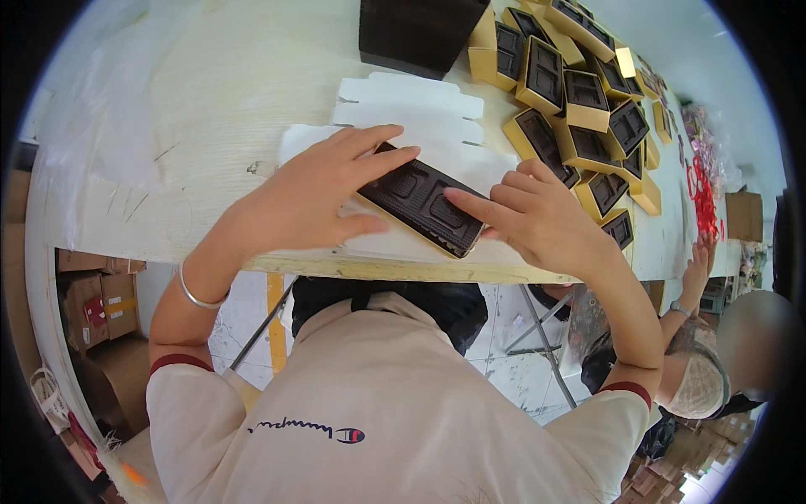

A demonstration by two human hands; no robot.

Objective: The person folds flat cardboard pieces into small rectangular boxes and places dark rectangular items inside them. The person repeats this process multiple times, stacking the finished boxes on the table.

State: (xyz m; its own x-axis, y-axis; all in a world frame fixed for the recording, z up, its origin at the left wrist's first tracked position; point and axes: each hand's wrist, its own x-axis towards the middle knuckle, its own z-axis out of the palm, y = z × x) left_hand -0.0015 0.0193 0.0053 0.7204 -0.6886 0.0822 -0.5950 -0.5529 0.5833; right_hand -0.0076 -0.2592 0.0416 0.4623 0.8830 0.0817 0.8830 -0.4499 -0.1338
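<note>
Left fingers [393, 161] spread, right fingers [470, 204] on black 2-well tray [425, 196] in gold box [406, 225], right grip unclear

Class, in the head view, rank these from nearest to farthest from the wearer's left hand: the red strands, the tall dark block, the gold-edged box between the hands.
From the left hand:
1. Gold-edged box, right at its fingertips.
2. Tall dark block, beyond it at the picture's top.
3. Red strands, far over on the right.
</note>
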